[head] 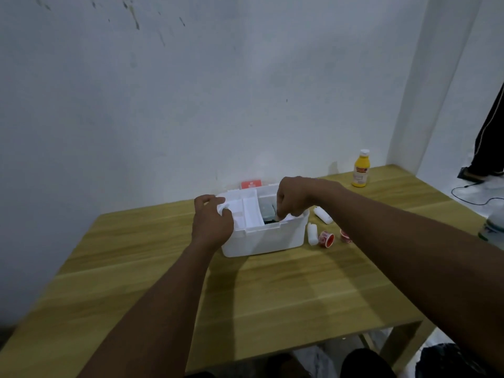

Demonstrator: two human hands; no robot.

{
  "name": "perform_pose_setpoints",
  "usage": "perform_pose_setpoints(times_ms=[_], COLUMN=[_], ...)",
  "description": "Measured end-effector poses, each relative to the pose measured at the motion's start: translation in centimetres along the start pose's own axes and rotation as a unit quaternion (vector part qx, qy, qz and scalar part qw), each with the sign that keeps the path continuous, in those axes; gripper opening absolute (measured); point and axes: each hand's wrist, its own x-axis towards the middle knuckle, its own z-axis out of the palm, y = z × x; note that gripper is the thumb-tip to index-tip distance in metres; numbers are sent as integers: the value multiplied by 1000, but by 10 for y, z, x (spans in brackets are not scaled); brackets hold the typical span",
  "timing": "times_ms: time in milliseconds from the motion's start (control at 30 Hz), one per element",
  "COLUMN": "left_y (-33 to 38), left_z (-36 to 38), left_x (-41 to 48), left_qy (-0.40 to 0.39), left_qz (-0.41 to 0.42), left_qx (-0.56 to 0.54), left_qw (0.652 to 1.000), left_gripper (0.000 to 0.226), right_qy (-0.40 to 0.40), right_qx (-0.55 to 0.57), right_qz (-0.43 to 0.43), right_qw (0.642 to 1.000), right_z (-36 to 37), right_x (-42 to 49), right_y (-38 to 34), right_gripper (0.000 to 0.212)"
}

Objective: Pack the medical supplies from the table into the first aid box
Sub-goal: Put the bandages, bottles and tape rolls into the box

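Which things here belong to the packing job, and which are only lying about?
Job: first aid box, left hand gripping it, right hand reaching inside, small white bottle, white tube, red-and-white roll, second roll.
Lying about: yellow bottle (perhaps), clear bottle at right edge, floor cable.

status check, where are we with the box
Left hand grips first aid box rim. Right hand reaching inside, hold unclear. Tape rolls, white bottles, yellow bottle unpacked on table.
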Motion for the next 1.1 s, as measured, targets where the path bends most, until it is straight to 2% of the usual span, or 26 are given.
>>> perform_pose_setpoints(times_ms=[167, 333, 400, 533, 633, 733, 1100], left_y=[-2, -2, -1, -1, 0, 1, 2], left_z=[1, 1, 2, 3, 3, 3, 2], left_x=[0, -2, -3, -1, -1, -1, -2], left_qy=[1, 4, 5, 1, -7, -14, -21], left_qz=[7, 14, 12, 1, -33, -43, -50], left_qx=[11, 14, 12, 13, 3, 3, -7], left_qw=[1000, 1000, 1000, 1000, 999, 999, 998], left_gripper=[38, 38, 39, 41, 43, 44, 46], right_qy=[-30, -7, 1, 17, -5, -23, -24], right_qx=[13, -1, 16, -24, -32, -43, -29], right_qz=[51, 61, 65, 62, 61, 46, 42], right_qw=[998, 998, 998, 998, 998, 998, 998], right_z=[1, 18, 21, 20, 20, 26, 31], right_x=[-1, 1, 3, 1, 1, 6, 19], right_y=[-14, -18, -16, -15, -21, -25, -21], right_gripper=[13, 6, 15, 9, 22, 10, 20])
